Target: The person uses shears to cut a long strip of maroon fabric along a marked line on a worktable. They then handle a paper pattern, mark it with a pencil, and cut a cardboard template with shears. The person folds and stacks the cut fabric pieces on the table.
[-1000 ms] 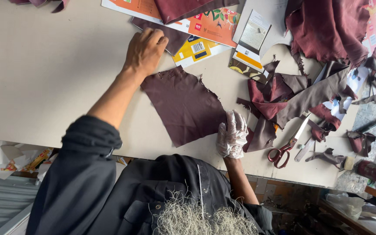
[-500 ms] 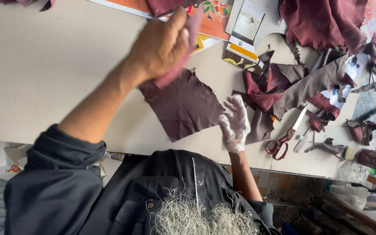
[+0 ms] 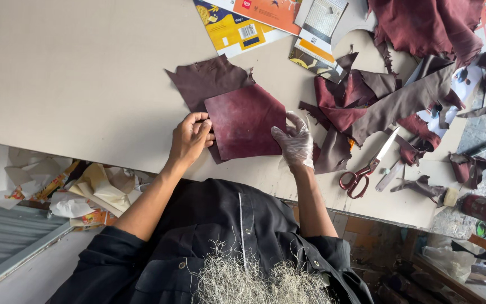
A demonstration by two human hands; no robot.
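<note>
Leather piece [image 3: 244, 123] between hands (touching).

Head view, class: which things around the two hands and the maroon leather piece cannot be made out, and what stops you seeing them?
- Brown leather piece: its near part is hidden under the maroon leather piece.
- Left hand: fingertips curl at the maroon edge; the grip is hidden.
- Right hand: a clear glove covers it.
- Scissors: blade tips run under scraps.
- Printed cards: cut off by the top edge.

leather piece [image 3: 246, 126] maroon | scissors [image 3: 361, 174] red-handled | glove [image 3: 293, 143] clear
</note>
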